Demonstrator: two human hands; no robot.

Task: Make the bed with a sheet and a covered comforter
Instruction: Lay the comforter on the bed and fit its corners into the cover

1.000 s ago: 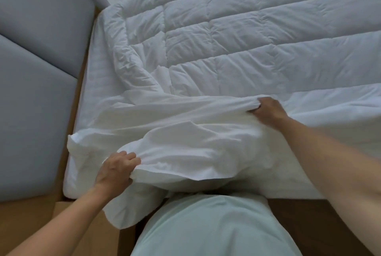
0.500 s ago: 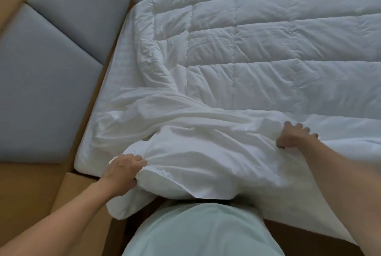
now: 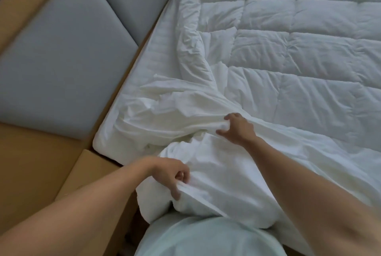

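Right hand [image 3: 237, 129] has slid left along the cover [image 3: 216, 165], gripping a bunched fold; left hand [image 3: 169, 175] pinches its edge. Sheet [image 3: 156, 53] is on; comforter [image 3: 288, 59] lies over it, mostly uncovered.

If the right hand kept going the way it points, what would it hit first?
Probably the bunched folds of the white cover just beyond the right hand; farther on, the grey headboard panel, though depth is unclear.

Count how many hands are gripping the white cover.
2. The left hand grips the cover's bunched edge at the near side of the bed; the right hand pinches a fold farther in, beside the quilted comforter. None seems hidden.
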